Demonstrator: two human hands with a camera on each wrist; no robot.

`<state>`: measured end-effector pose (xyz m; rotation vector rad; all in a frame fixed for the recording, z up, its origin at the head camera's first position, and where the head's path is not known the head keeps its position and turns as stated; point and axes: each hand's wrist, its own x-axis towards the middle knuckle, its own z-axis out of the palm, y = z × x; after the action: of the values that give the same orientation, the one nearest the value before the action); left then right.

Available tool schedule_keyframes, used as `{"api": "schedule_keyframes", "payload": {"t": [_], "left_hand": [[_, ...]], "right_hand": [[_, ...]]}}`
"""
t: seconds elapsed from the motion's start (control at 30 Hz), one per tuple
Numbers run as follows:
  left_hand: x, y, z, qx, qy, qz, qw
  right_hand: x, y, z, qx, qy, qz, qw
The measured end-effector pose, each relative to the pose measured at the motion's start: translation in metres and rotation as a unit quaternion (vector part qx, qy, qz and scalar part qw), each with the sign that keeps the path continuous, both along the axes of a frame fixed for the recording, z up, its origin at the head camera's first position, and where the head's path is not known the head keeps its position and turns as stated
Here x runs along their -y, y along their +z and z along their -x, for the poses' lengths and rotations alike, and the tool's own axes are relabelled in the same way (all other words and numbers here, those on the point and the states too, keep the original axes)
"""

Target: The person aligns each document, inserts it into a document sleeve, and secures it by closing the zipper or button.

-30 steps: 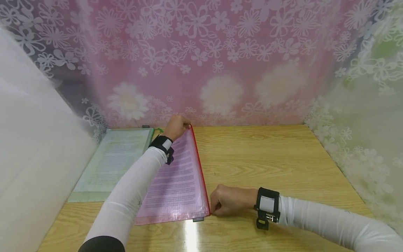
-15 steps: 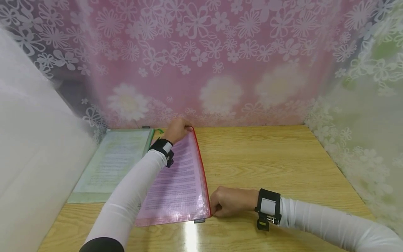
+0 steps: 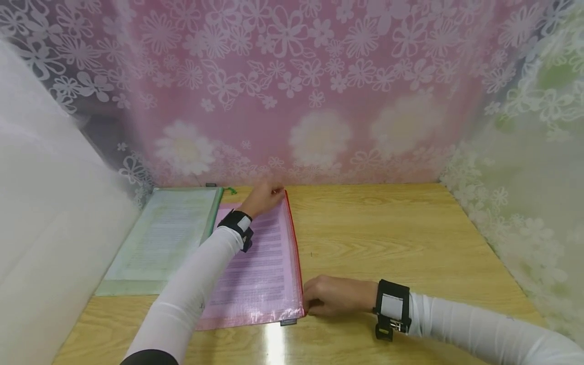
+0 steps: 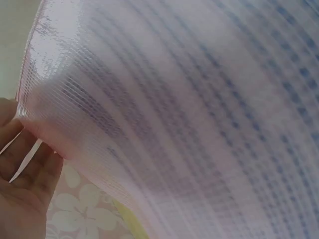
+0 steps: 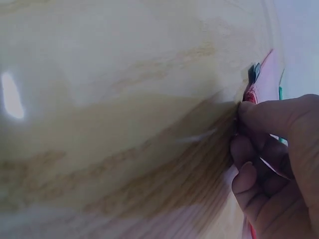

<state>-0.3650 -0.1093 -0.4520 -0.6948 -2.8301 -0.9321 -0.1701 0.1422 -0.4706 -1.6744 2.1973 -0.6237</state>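
Note:
A pink translucent zip document pouch (image 3: 255,274) with a red zip edge and printed sheets inside lies in the middle-left of the table. At its far right corner my left hand (image 3: 264,196) pinches the edge; in the left wrist view the thumb and fingers (image 4: 37,154) hold the ribbed plastic corner. My right hand (image 3: 335,295) pinches the near right corner, close over the wood. The right wrist view shows thumb and forefinger (image 5: 264,119) together on the red edge, beside a small dark tab (image 5: 254,73).
A green translucent pouch (image 3: 159,238) with papers lies at the left, its right edge by the pink one. A green zip cord (image 3: 231,190) sticks out at its far corner. Flowered curtains (image 3: 319,91) stand behind and at the right of the wooden table (image 3: 383,228).
The left hand and the far corner of the pink pouch have come slightly nearer and to the right, and the corner is lower. The right hand has shifted slightly nearer, still gripping its corner.

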Motion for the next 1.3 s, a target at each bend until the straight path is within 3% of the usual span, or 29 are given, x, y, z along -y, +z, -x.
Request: {"api": "schedule_keyframes", "payload": {"t": [0.13,0.27,0.43,0.6,0.77,0.97,1.1,1.3], "left_hand": [[0.007,-0.011,-0.003,-0.009,-0.027,0.042,0.9987],[0.02,-0.02,-0.018,-0.023,-0.032,0.102,0.994],[0.041,-0.024,-0.054,-0.009,0.028,0.137,0.9902],[0.068,-0.015,-0.095,-0.016,0.103,0.2,0.9743],[0.097,-0.011,-0.135,0.005,0.143,0.193,0.9708],[0.123,-0.01,-0.183,0.025,0.15,0.16,0.9753],[0.129,-0.009,-0.206,0.022,0.143,0.164,0.9758],[0.13,-0.005,-0.238,0.057,0.132,0.179,0.9732]], "right_hand": [[-0.001,-0.002,-0.002,0.006,-0.014,0.0,0.9999],[-0.006,-0.006,-0.004,0.019,-0.031,0.003,0.9993],[-0.017,-0.01,-0.006,0.046,-0.084,0.013,0.9953],[-0.022,-0.009,-0.008,0.055,-0.166,0.004,0.9846],[-0.026,-0.004,-0.01,0.052,-0.244,-0.002,0.9684],[-0.027,0.002,-0.013,0.055,-0.307,-0.012,0.9499],[-0.027,0.005,-0.016,0.051,-0.338,-0.008,0.9397],[-0.027,0.007,-0.025,0.015,-0.339,-0.014,0.9406]]}}
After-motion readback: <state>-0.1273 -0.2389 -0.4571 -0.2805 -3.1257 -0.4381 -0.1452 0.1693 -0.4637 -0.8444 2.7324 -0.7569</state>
